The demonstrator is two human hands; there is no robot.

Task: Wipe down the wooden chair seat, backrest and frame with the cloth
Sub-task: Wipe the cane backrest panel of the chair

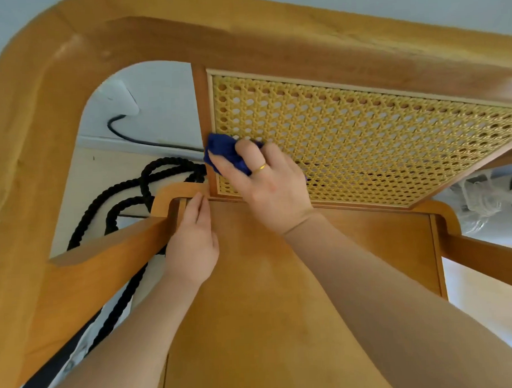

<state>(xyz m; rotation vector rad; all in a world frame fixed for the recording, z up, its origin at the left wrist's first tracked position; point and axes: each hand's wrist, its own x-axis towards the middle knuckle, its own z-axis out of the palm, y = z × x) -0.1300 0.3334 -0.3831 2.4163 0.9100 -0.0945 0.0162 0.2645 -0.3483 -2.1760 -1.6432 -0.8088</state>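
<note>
Chair (282, 280) of honey-coloured wood fills the head view, seen from above at close range: a smooth flat seat (268, 296), a broad rounded frame (34, 121) curving overhead, and a backrest panel (363, 136) of woven cane, pale yellow, with a regular pattern of small round holes set in a thin wooden border. The cloth (226, 155) is dark blue, soft and bunched, and sits pressed against the lower left corner of the cane panel, beside the upright wooden post. The right hand (266, 181) closes its grip on the cloth, fingers curled over it, a thin gold ring on one finger. The left hand (194, 243) lies flat and open on the seat's back left corner, fingertips at the joint where the armrest (113, 244) meets the seat; it holds nothing. Behind the chair, on a pale floor (101, 177), lie a thick black twisted rope (148, 181) and a thin black cable (135, 137) running from a white wall plug (118, 97). Crumpled clear plastic (481, 198) shows at the right.
</note>
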